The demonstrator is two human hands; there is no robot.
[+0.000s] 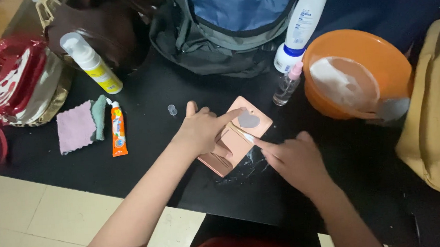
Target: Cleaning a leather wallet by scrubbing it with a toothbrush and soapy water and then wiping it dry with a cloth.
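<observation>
We have the pink wallet (234, 140) lying open on the black table (130, 159), right under both hands. Our left hand (202, 129) presses down on it with flat palm and forefinger stretched toward the grey smear on its far flap, gripping nothing. Our right hand (293, 157) is loosely curled, its forefinger rubbing a white dab at the wallet's near edge, also holding nothing. We judge the cleaning to be midway: paste is on the wallet, and wet streaks show on the table just below it, but the smear is not yet worked over and nothing looks wiped off. Left of our left hand lie the orange tube (118, 130), a small clear cap (172, 109) and the pink cloth (76, 126), untouched. Beyond our right hand stand a spray bottle (287, 85) and an orange basin (359, 74).
</observation>
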